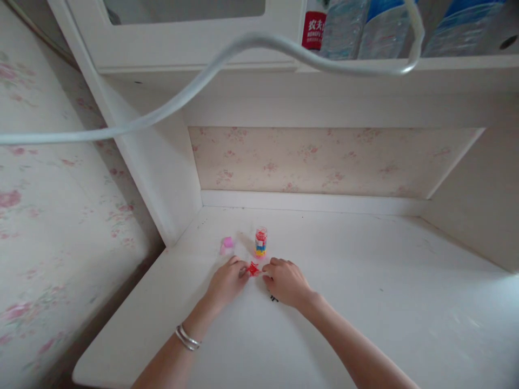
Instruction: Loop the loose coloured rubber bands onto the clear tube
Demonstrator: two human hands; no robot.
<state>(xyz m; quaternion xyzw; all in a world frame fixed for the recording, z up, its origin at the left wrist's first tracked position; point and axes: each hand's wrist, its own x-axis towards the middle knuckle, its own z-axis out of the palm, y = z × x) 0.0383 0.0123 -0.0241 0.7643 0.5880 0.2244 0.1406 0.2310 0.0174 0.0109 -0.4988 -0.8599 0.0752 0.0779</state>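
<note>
A small tangled bundle of thin red pieces (253,269) is on the white tabletop between my hands. My left hand (227,279) has its thumb and fingers pinched at the bundle's left edge. Just to the right of it, my right hand (288,283) is closed with curled fingers; whatever its fingertips hold is too small to make out. Behind the bundle, a clear little jar (261,243) stands upright with red, blue and yellow contents. A pink cap (228,242) lies left of the jar. Small black pieces (274,298) show beneath my right hand.
The white desk (389,324) runs back to a flowered panel (308,162), with a side wall at its left. A thick pale cable (190,92) crosses the upper view. Water bottles (344,29) stand on the shelf above.
</note>
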